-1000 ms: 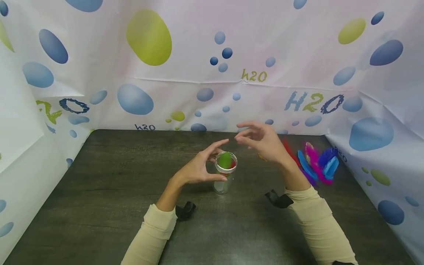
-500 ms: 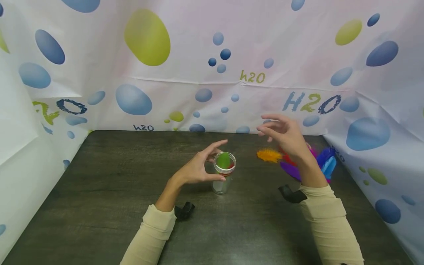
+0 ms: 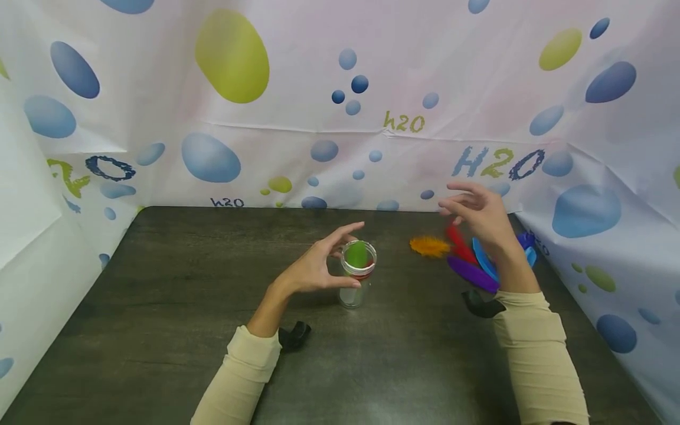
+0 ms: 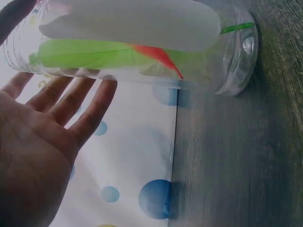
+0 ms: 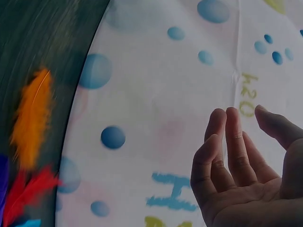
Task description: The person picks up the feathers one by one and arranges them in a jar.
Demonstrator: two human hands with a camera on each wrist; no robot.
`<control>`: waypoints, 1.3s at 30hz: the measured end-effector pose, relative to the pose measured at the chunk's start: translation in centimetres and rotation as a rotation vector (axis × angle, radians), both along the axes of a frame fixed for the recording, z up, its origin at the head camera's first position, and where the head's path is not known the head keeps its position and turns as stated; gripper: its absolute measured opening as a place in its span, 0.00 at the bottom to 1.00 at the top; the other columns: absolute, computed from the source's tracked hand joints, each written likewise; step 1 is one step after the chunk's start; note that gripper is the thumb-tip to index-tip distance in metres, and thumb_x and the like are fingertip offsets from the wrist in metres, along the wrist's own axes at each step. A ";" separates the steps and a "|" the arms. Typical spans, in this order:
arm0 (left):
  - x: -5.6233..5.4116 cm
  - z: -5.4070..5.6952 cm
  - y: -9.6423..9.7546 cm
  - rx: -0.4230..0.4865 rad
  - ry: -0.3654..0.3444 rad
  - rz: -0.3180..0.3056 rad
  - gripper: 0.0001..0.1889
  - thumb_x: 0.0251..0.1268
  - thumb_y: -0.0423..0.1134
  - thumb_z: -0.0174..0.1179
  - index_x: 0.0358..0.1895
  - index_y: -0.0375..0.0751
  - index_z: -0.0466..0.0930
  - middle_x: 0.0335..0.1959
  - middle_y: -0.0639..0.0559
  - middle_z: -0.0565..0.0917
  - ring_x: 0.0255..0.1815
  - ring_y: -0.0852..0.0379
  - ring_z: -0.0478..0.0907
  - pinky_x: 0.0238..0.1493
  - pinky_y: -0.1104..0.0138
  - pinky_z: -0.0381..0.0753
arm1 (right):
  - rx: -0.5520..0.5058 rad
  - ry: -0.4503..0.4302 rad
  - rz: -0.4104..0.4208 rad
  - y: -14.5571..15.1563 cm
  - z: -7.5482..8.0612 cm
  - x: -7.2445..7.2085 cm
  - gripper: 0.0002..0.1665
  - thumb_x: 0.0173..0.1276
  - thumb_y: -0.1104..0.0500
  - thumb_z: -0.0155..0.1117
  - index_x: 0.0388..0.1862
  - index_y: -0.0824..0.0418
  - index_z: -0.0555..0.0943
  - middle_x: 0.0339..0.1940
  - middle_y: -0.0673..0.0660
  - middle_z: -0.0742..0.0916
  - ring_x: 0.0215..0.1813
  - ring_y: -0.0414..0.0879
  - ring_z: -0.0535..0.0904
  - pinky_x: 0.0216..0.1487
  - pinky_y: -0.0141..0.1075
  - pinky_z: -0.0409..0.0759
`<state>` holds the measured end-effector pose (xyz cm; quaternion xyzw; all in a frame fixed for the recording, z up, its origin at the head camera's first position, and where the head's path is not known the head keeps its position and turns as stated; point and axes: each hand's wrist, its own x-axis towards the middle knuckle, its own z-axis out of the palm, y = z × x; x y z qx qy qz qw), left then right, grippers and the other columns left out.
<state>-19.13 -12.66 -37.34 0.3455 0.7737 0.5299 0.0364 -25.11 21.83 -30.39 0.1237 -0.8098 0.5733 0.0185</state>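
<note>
A clear jar [image 3: 352,296] stands upright on the dark table. Inside it show a green feather [image 4: 85,54], a red feather [image 4: 158,55] and a broad whitish feather [image 4: 132,23]. My left hand [image 3: 309,268] holds the jar near its uncovered rim, thumb on the near side and fingers round the far side. Raised over the back right of the table, my right hand [image 3: 480,219] has loosely bent fingers and nothing between them. Beneath and beside it lie an orange feather [image 3: 429,247], a red feather [image 3: 461,243] and a purple feather [image 3: 471,273].
Blue feathers [image 3: 484,260] lie partly hidden behind my right wrist. A white sheet [image 3: 297,65] with blue and green spots rises along the table's back edge and both sides. Black straps [image 3: 294,336] hang at my wrists.
My right hand has moved right, away from the jar toward the feathers, bringing the orange feather into full view. The left hand has stayed at the jar.
</note>
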 end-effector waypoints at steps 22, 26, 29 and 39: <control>-0.2 0.4 -0.2 0.009 0.008 -0.023 0.55 0.53 0.31 0.80 0.82 0.40 0.54 0.64 0.43 0.79 0.67 0.48 0.75 0.63 0.48 0.79 | 0.262 -0.104 -0.092 5.5 -3.9 -0.7 0.33 0.79 0.55 0.64 0.74 0.71 0.69 0.37 0.38 0.90 0.33 0.31 0.84 0.31 0.29 0.82; -0.2 0.4 -0.2 0.012 0.008 -0.022 0.55 0.52 0.31 0.80 0.82 0.41 0.54 0.63 0.43 0.79 0.67 0.49 0.76 0.63 0.47 0.78 | 0.321 -0.161 -0.065 5.8 -4.6 -0.8 0.32 0.79 0.56 0.62 0.73 0.74 0.69 0.46 0.60 0.91 0.36 0.37 0.86 0.31 0.32 0.82; -0.2 0.3 -0.2 0.012 0.005 -0.018 0.56 0.52 0.31 0.80 0.83 0.42 0.54 0.64 0.43 0.79 0.67 0.49 0.75 0.63 0.48 0.78 | 0.376 -0.212 -0.034 6.0 -5.4 -1.0 0.32 0.80 0.57 0.61 0.73 0.76 0.68 0.52 0.70 0.89 0.43 0.45 0.89 0.39 0.35 0.86; 0.0 0.2 -0.1 0.007 -0.009 -0.018 0.56 0.53 0.31 0.80 0.83 0.42 0.53 0.64 0.43 0.79 0.67 0.49 0.75 0.63 0.50 0.79 | 0.449 -0.303 -0.020 6.3 -7.2 -0.8 0.30 0.80 0.61 0.61 0.72 0.79 0.68 0.54 0.71 0.87 0.70 0.73 0.72 0.60 0.61 0.80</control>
